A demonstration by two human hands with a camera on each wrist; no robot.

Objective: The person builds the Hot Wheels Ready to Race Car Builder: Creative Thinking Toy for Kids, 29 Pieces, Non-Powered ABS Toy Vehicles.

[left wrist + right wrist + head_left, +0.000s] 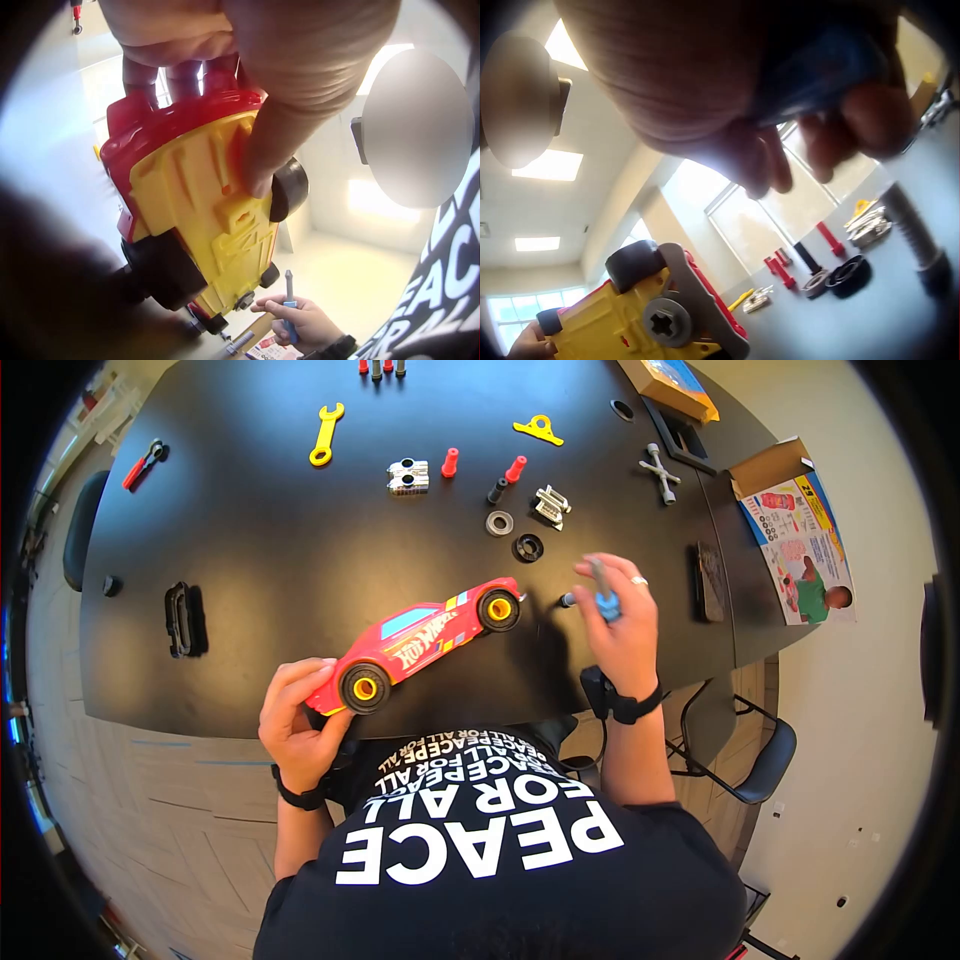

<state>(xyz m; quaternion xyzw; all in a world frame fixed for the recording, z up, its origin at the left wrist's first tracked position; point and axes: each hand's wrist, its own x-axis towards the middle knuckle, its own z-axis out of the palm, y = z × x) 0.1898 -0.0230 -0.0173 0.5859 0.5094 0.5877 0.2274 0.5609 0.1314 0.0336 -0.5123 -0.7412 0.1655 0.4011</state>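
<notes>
My left hand (298, 722) pinches the tail of a red toy car (420, 635), thumb pressed on its yellow underside (206, 187). The car is tilted above the near side of the table, its nose toward my right hand (630, 635). That hand holds a toy screwdriver (607, 606) with a blue handle, its grey shaft pointing up in the left wrist view. A grey screw head with a cross-shaped slot (662, 324) shows under the car's nose. On the table below my right hand stands a grey bolt (911, 225).
A black tabletop (270, 540) holds a black ring (528, 547), a grey ring (499, 523), silver engine-like blocks (408, 476) and red pegs (450, 462). Farther out lie a yellow wrench (326, 435), a grey cross-shaped wrench (660, 474) and an opened box (800, 540).
</notes>
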